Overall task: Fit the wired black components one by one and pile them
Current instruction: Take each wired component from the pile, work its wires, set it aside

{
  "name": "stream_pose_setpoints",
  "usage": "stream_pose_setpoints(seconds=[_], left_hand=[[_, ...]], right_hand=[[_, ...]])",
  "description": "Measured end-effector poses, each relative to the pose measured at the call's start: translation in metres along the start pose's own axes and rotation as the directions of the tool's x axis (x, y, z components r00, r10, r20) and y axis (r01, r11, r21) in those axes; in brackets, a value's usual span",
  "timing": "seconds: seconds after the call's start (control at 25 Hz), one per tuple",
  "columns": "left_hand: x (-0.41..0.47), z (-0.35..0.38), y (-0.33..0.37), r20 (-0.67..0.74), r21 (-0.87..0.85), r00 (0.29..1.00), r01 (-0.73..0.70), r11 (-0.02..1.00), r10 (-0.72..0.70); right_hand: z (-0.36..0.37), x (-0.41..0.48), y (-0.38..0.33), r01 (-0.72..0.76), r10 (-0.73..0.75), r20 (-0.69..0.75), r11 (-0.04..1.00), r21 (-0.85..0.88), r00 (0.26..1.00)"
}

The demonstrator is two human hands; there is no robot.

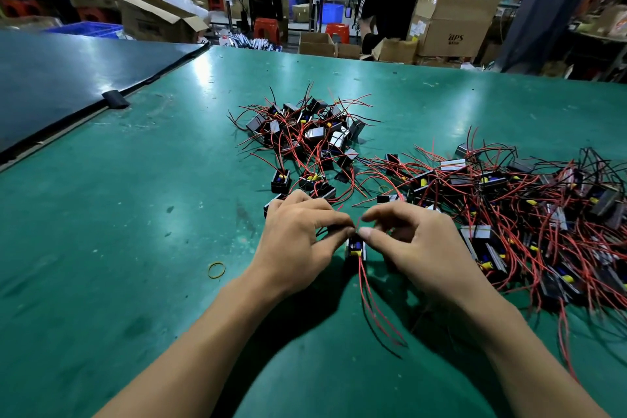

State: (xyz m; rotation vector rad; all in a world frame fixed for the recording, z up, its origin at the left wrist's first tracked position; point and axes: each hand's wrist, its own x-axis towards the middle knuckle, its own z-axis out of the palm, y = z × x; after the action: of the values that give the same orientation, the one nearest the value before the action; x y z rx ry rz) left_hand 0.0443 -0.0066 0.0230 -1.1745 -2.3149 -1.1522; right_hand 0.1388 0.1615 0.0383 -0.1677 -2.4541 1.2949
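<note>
My left hand (298, 241) and right hand (419, 248) each pinched the top of one component (355, 249), which stood on the table (135, 214) between them, below the pile (305, 136). I judged that this narrow fingertip hold could slip. Its loose wires (369, 302) could also catch the heap (529, 214) at the right.

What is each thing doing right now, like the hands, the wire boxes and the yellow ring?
Left hand: fingers curled, pinching the black part.
Right hand: fingers curled, pinching the same part.
Black part: upright between the thumbs, wires trailing toward the person.
Far pile: loose and tangled.
Right pile: bigger, tangled.
Rubber band: lying flat, alone.
Cardboard box: flaps open.
</note>
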Motion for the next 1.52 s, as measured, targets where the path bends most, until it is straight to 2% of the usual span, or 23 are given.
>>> stream_pose_setpoints(seconds=[0.08, 0.12, 0.2, 0.28, 0.36, 0.44, 0.48, 0.52, 0.56, 0.6, 0.64, 0.68, 0.72, 0.76, 0.84, 0.96, 1.04, 1.12, 1.16, 1.24, 1.36, 1.44, 1.52], left_hand=[[0.001, 0.0, -0.002, 0.03, -0.024, 0.999, 0.021, 0.999, -0.02], [0.001, -0.001, -0.002, 0.049, -0.033, 0.999, 0.02, 0.999, -0.019], [0.001, -0.001, -0.001, 0.071, -0.054, 0.997, 0.016, 0.998, -0.012], [0.0, -0.002, -0.001, 0.055, -0.065, 0.998, 0.017, 0.998, -0.014], [0.0, -0.003, 0.0, 0.02, -0.01, 1.0, -0.005, 1.0, 0.005], [-0.001, -0.003, 0.002, -0.001, 0.08, 0.997, -0.072, 0.994, 0.072], [-0.001, -0.002, 0.003, -0.004, 0.112, 0.994, -0.107, 0.988, 0.108], [-0.002, -0.002, 0.004, -0.004, 0.133, 0.991, -0.134, 0.982, 0.135], [-0.002, -0.002, 0.004, -0.007, 0.149, 0.989, -0.147, 0.978, 0.15], [-0.001, -0.002, 0.004, -0.012, 0.155, 0.989, -0.144, 0.977, 0.148], [-0.001, -0.002, 0.003, -0.019, 0.147, 0.992, -0.125, 0.981, 0.129], [0.0, -0.003, 0.002, -0.021, 0.126, 0.995, -0.096, 0.987, 0.099], [0.0, -0.003, 0.001, -0.014, 0.102, 0.998, -0.067, 0.992, 0.069], [0.0, -0.003, 0.0, 0.004, 0.083, 0.999, -0.046, 0.995, 0.046], [0.001, -0.004, -0.001, 0.043, 0.056, 0.999, -0.02, 0.998, 0.018], [0.001, -0.003, -0.003, 0.059, 0.026, 0.998, -0.003, 1.0, 0.002], [0.001, -0.003, -0.002, 0.052, 0.009, 0.999, 0.002, 1.0, -0.002], [0.0, -0.003, 0.0, 0.044, 0.013, 0.999, -0.006, 1.0, 0.005], [0.0, -0.002, 0.002, 0.046, 0.027, 0.999, -0.019, 0.999, 0.018], [0.0, -0.003, 0.003, 0.05, 0.032, 0.997, -0.053, 0.998, 0.052], [0.003, -0.008, 0.002, 0.015, -0.083, 1.0, -0.027, 0.996, 0.028], [0.007, -0.011, 0.003, -0.041, -0.175, 0.996, 0.068, 0.982, -0.076], [0.011, -0.012, 0.002, -0.021, -0.225, 0.974, 0.215, 0.95, -0.225]], right_hand=[[0.003, 0.0, 0.008, 0.279, -0.293, -0.021, 0.928, -0.245, 0.956], [0.004, 0.002, 0.011, 0.353, -0.374, -0.009, 0.882, -0.312, 0.927], [0.005, 0.001, 0.016, 0.416, -0.443, 0.015, 0.83, -0.37, 0.896], [0.004, 0.0, 0.015, 0.393, -0.42, -0.008, 0.857, -0.334, 0.908], [0.008, -0.001, 0.008, 0.24, -0.255, -0.041, 0.946, -0.218, 0.966], [0.015, 0.0, 0.003, -0.043, 0.043, -0.037, 0.999, 0.003, 0.998], [0.018, 0.002, 0.0, -0.206, 0.21, 0.001, 0.957, 0.203, 0.978], [0.019, 0.002, -0.003, -0.344, 0.344, 0.076, 0.845, 0.409, 0.936], [0.018, 0.003, -0.005, -0.42, 0.411, 0.138, 0.746, 0.518, 0.901], [0.016, 0.002, -0.005, -0.426, 0.411, 0.155, 0.728, 0.538, 0.898], [0.015, 0.001, -0.003, -0.356, 0.34, 0.118, 0.817, 0.453, 0.933], [0.013, 0.0, -0.001, -0.204, 0.201, 0.038, 0.943, 0.264, 0.979], [0.011, -0.001, 0.002, -0.008, 0.009, -0.044, 1.0, 0.019, 0.999], [0.01, -0.001, 0.006, 0.172, -0.189, -0.08, 0.967, -0.186, 0.979], [0.009, 0.0, 0.013, 0.392, -0.426, -0.018, 0.848, -0.358, 0.905], [0.01, 0.0, 0.017, 0.44, -0.478, -0.003, 0.811, -0.385, 0.878], [0.012, -0.001, 0.012, 0.336, -0.366, -0.058, 0.899, -0.28, 0.929], [0.015, 0.0, 0.008, 0.065, -0.068, -0.058, 0.996, -0.055, 0.996], [0.015, 0.001, 0.007, -0.063, 0.064, -0.018, 0.997, 0.035, 0.998], [0.011, 0.001, 0.006, -0.217, 0.204, 0.084, 0.959, 0.185, 0.975], [0.005, 0.003, 0.003, -0.29, 0.254, 0.144, 0.879, 0.377, 0.956], [0.006, 0.006, 0.008, -0.279, 0.291, 0.02, 0.892, 0.355, 0.956], [0.01, 0.009, 0.015, -0.273, 0.305, -0.112, 0.933, 0.237, 0.946]])
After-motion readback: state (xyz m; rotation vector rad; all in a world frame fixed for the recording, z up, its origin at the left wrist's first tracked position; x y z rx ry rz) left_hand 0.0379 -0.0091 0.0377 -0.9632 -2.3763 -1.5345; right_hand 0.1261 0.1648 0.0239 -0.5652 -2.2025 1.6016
